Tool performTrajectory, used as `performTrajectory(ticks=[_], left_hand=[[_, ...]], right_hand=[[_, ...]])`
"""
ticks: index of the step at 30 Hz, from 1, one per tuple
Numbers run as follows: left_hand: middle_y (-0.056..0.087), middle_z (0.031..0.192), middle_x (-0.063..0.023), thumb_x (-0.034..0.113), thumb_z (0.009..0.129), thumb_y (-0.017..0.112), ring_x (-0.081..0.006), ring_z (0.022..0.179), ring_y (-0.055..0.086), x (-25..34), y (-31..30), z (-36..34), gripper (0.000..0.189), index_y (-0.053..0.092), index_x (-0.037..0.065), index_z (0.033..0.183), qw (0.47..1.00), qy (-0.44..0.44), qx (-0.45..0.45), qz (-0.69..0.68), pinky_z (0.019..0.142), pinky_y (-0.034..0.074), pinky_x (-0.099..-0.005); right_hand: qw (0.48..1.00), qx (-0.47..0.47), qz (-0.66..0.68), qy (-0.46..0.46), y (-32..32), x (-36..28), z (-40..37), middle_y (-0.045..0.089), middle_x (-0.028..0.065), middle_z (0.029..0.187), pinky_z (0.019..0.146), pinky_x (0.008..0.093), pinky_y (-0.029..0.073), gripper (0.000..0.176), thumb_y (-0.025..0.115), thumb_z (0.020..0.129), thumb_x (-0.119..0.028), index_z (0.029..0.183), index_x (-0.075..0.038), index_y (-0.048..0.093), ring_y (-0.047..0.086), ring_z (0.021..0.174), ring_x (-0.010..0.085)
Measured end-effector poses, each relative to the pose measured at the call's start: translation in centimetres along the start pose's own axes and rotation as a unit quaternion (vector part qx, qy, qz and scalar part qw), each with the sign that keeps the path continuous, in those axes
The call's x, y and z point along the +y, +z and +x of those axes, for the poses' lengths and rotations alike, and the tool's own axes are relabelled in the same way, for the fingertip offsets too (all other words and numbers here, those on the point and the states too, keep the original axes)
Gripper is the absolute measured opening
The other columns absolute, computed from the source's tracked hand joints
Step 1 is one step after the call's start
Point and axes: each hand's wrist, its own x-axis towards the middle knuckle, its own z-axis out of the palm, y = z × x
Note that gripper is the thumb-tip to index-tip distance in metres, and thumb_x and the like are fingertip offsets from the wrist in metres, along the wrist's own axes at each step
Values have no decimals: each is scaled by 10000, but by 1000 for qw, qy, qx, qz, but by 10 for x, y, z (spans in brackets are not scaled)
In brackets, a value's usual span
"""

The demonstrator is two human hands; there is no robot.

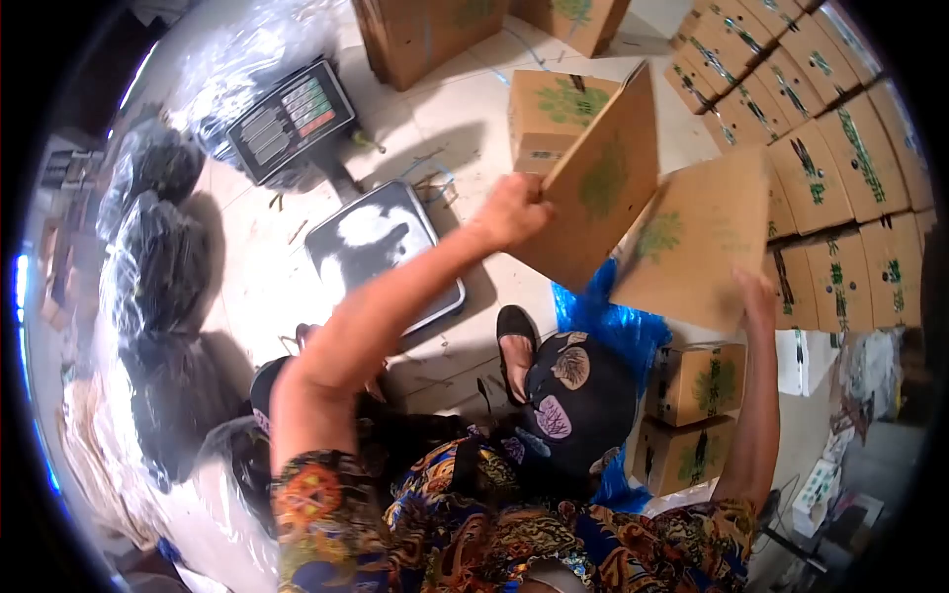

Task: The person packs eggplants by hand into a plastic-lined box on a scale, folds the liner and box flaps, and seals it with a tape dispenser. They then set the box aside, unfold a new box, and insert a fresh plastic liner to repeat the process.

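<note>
A brown cardboard carton (700, 242) with green leaf print is held up before me, its two wide panels standing at an angle like an open V. My left hand (514, 211) is closed on the outer edge of the left panel. At the lower right edge of the other panel, my right hand (755, 296) grips the cardboard, its fingers partly hidden. Blue plastic sheeting (615, 321) lies under the carton, beside my knee. Just behind the left panel stands a closed carton (556, 111) with similar print.
Left of centre is a platform scale (381, 247) with its keypad display (293, 121). Stacked cartons (825, 178) rise at the right; two small cartons (697, 381) sit by my right arm. Plastic-wrapped dark bundles (158, 262) line the left. More cardboard (425, 40) stands at the back.
</note>
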Motion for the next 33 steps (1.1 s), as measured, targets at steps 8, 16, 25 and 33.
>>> performTrajectory(ticks=[8, 16, 25, 33], left_hand=[[670, 1008, -97, 118, 827, 603, -148, 875, 639, 66, -188, -191, 368, 592, -46, 1156, 964, -4, 238, -117, 793, 508, -268], [603, 882, 3, 93, 828, 542, -71, 750, 534, -3, -199, -295, 268, 595, -9, 1070, 895, -43, 441, -55, 669, 436, -224], [622, 1028, -67, 122, 816, 593, -142, 917, 574, -34, -184, -361, 340, 567, -31, 1118, 842, -79, 504, -177, 828, 442, -264], [638, 1069, -83, 193, 820, 687, -170, 974, 592, -46, -169, -395, 398, 581, -36, 1127, 828, -146, 504, -198, 878, 455, -303]], right_hand=[[973, 57, 206, -90, 0, -115, -161, 636, 97, 1096, 849, 298, 460, 405, 631, 880, -193, 1198, 50, 567, 595, 944, 182], [932, -9, 92, -350, 176, -179, -122, 691, 147, 849, 685, 351, 516, 282, 687, 830, -185, 1012, 14, 605, 672, 766, 224], [908, -44, 53, -412, 403, -186, -42, 657, 244, 877, 698, 466, 513, 341, 698, 804, -220, 1009, 16, 563, 638, 800, 425], [931, -201, -146, -266, 495, -88, -36, 605, 301, 1072, 843, 533, 472, 574, 612, 832, -257, 1329, -40, 423, 577, 972, 481]])
